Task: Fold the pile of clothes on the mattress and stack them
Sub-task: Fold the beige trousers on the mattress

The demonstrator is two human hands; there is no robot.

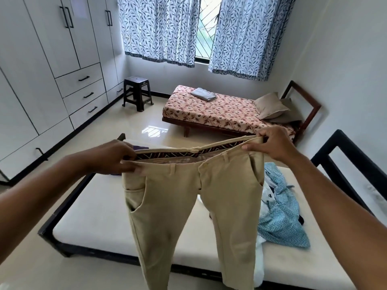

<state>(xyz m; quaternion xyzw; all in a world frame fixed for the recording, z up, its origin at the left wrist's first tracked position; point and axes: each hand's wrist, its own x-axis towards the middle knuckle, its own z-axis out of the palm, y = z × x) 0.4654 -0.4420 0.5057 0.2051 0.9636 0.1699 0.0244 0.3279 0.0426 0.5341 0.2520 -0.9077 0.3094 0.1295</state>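
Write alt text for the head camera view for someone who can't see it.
Two bare hands hold beige trousers up by the waistband, left hand and right hand at either end, legs hanging over a cream mattress. A crumpled pile of clothes lies on it to the right. Beyond are a floral-covered bed, white wardrobes and patterned curtains.

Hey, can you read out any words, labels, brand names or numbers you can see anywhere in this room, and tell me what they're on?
No text can be read in this view.
Stool: a small oval mark on the seat edge, too small and blurred to read.
Beige trousers: held up by the left hand and right hand; the waistband lining shows only a striped pattern, no legible label.
Wardrobe: a pale sheet on a door, no readable writing.
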